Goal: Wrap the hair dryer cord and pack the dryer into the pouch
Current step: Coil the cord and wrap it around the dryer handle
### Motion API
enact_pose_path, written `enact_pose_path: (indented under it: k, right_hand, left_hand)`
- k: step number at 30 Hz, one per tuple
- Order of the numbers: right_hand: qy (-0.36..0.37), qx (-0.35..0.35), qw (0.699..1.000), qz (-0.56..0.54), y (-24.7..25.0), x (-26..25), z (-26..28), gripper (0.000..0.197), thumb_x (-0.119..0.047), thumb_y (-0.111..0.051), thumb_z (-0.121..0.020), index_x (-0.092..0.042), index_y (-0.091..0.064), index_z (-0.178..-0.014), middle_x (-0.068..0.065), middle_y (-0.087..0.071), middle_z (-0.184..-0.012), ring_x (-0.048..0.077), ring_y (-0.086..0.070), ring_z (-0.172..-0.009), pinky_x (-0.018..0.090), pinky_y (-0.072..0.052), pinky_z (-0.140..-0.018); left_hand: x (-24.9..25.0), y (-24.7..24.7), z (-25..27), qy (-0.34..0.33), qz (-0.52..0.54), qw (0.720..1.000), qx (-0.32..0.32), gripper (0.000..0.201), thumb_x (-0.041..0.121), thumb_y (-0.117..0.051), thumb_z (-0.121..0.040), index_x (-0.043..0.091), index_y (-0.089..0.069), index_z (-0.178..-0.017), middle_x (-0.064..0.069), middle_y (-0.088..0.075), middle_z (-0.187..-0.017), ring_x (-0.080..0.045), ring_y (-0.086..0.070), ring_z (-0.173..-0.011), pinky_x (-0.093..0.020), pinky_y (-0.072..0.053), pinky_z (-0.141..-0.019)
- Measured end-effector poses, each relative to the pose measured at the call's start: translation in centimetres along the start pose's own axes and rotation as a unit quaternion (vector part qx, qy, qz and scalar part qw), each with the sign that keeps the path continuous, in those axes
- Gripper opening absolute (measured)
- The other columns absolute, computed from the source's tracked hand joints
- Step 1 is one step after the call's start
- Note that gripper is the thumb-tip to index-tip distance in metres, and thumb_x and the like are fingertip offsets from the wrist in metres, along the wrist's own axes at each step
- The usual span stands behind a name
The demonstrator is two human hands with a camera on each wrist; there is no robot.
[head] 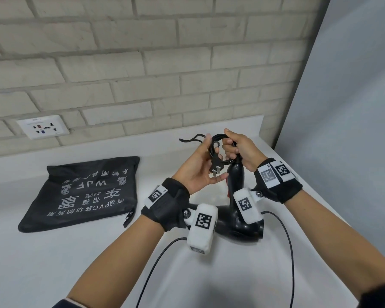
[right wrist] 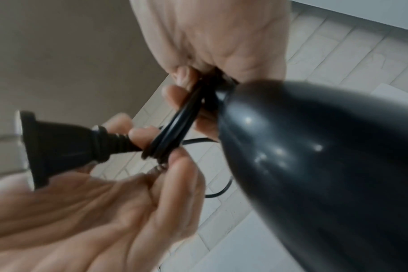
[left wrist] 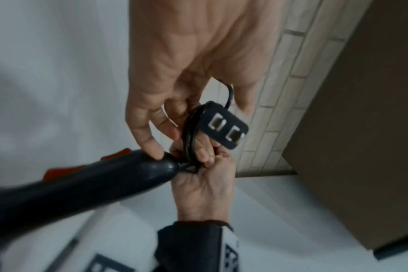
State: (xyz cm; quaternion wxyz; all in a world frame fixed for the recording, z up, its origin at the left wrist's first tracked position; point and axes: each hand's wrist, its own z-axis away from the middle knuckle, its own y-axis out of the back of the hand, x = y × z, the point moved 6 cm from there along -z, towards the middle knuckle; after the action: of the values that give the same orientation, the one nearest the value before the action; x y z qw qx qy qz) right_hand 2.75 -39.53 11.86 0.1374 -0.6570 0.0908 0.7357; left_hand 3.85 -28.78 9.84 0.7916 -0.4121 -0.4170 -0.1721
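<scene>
Securing the coiled cord (head: 218,138) at frame centre, keep your right hand (head: 240,150) clamped on the loops by the hair dryer (head: 237,196) handle while your left hand (head: 200,167) pinches near the plug (head: 216,167); pouch (head: 85,192) waits lower left.

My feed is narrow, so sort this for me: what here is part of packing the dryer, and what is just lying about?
Part of the job:
hair dryer
coiled cord, gripped by right hand
plug, at left hand
black pouch, flat on counter

Lying about:
wall socket
</scene>
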Motion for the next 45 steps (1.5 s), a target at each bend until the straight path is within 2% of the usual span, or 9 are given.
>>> enact_pose_path:
  k: [5, 11, 18, 21, 25, 33, 36, 40, 45]
  right_hand:
    - [0.032, 0.025, 0.998, 0.037, -0.1, -0.1, -0.1, 0.045, -0.032, -0.030, -0.099, -0.017, -0.030, -0.056, -0.012, -0.027, -0.032, 0.005, -0.028, -0.030, 0.017, -0.028, -0.042]
    - [0.037, 0.075, 0.996, 0.004, 1.5, 0.2, -0.7, 0.045, -0.032, -0.027, -0.100, -0.017, -0.030, -0.057, -0.010, -0.026, -0.029, 0.005, -0.029, -0.028, 0.021, -0.028, -0.049]
    - [0.031, 0.087, 0.995, -0.041, 2.4, 0.6, -1.2, 0.044, -0.033, -0.028, -0.099, -0.018, -0.030, -0.058, -0.010, -0.026, -0.029, 0.005, -0.026, -0.029, 0.022, -0.028, -0.051]
    - [0.029, 0.081, 0.996, -0.038, 2.1, 0.6, -1.1, 0.044, -0.032, -0.027, -0.100, -0.019, -0.029, -0.058, -0.010, -0.026, -0.029, 0.005, -0.026, -0.029, 0.019, -0.029, -0.046]
    - [0.033, 0.071, 0.997, -0.012, 1.6, 0.4, -0.9, 0.045, -0.034, -0.026, -0.100, -0.018, -0.029, -0.058, -0.012, -0.025, -0.029, 0.004, -0.027, -0.029, 0.017, -0.026, -0.042]
    - [0.052, 0.063, 0.997, 0.011, 1.0, 0.1, 0.0, 0.044, -0.033, -0.026, -0.100, -0.018, -0.029, -0.058, -0.009, -0.025, -0.029, 0.004, -0.028, -0.030, 0.017, -0.025, -0.042]
    - [0.055, 0.059, 0.997, 0.014, 0.7, -0.1, 0.4, 0.044, -0.033, -0.026, -0.100, -0.018, -0.029, -0.058, -0.009, -0.026, -0.029, 0.004, -0.028, -0.029, 0.016, -0.026, -0.040]
    - [0.055, 0.057, 0.997, 0.012, 0.6, -0.2, 0.6, 0.045, -0.032, -0.026, -0.100, -0.018, -0.030, -0.058, -0.008, -0.026, -0.029, 0.004, -0.028, -0.029, 0.015, -0.027, -0.039]
    - [0.048, 0.049, 0.998, -0.012, 0.5, -0.1, 0.7, 0.045, -0.034, -0.026, -0.100, -0.018, -0.030, -0.058, -0.008, -0.026, -0.030, 0.004, -0.027, -0.029, 0.017, -0.027, -0.041]
  left_hand:
    - [0.1, 0.6, 1.1, -0.055, -0.119, 0.990, 0.056, 0.014, 0.000, -0.052, -0.089, 0.008, -0.053, -0.100, -0.007, -0.058, -0.083, -0.012, -0.065, -0.067, -0.021, -0.058, -0.058]
    - [-2.0, 5.8, 4.5, -0.134, -0.323, 0.933, 0.091, 0.003, 0.012, -0.053, -0.091, 0.009, -0.051, -0.092, -0.002, -0.061, -0.066, -0.005, -0.043, -0.033, -0.015, -0.027, -0.030]
    - [-8.3, 17.3, 8.0, 0.120, -0.640, 0.756, 0.064, 0.038, -0.004, -0.036, -0.074, 0.023, -0.061, -0.062, -0.008, -0.063, -0.061, -0.006, -0.051, -0.043, -0.012, -0.039, -0.041]
    - [-7.1, 17.3, 8.2, 0.109, -0.625, 0.770, 0.061, 0.019, 0.030, -0.067, -0.070, 0.023, -0.066, -0.089, -0.003, -0.065, -0.077, -0.005, -0.056, -0.060, -0.019, -0.047, -0.058]
    - [-3.8, 13.7, 5.9, 0.009, -0.538, 0.839, 0.083, 0.077, 0.069, -0.069, -0.042, 0.031, -0.055, -0.107, 0.009, -0.057, -0.102, -0.010, -0.057, -0.100, -0.019, -0.044, -0.087]
    - [5.5, 2.5, 2.0, -0.308, -0.379, 0.849, 0.201, 0.031, 0.021, -0.058, -0.089, 0.005, -0.057, -0.115, -0.012, -0.063, -0.106, -0.025, -0.062, -0.096, -0.036, -0.053, -0.085]
    - [6.4, 0.1, 1.2, -0.357, -0.402, 0.815, 0.214, 0.037, 0.020, -0.060, -0.088, 0.002, -0.057, -0.120, -0.010, -0.063, -0.116, -0.018, -0.062, -0.099, -0.013, -0.043, -0.079]
    - [5.8, -0.4, 0.2, -0.362, -0.414, 0.806, 0.220, 0.030, 0.018, -0.062, -0.086, 0.001, -0.064, -0.111, -0.014, -0.070, -0.107, -0.020, -0.065, -0.095, -0.016, -0.045, -0.081]
    - [4.2, 0.6, -1.0, -0.278, -0.239, 0.917, 0.158, 0.014, 0.016, -0.061, -0.087, 0.005, -0.067, -0.080, -0.009, -0.065, -0.072, -0.013, -0.060, -0.060, -0.020, -0.054, -0.065]
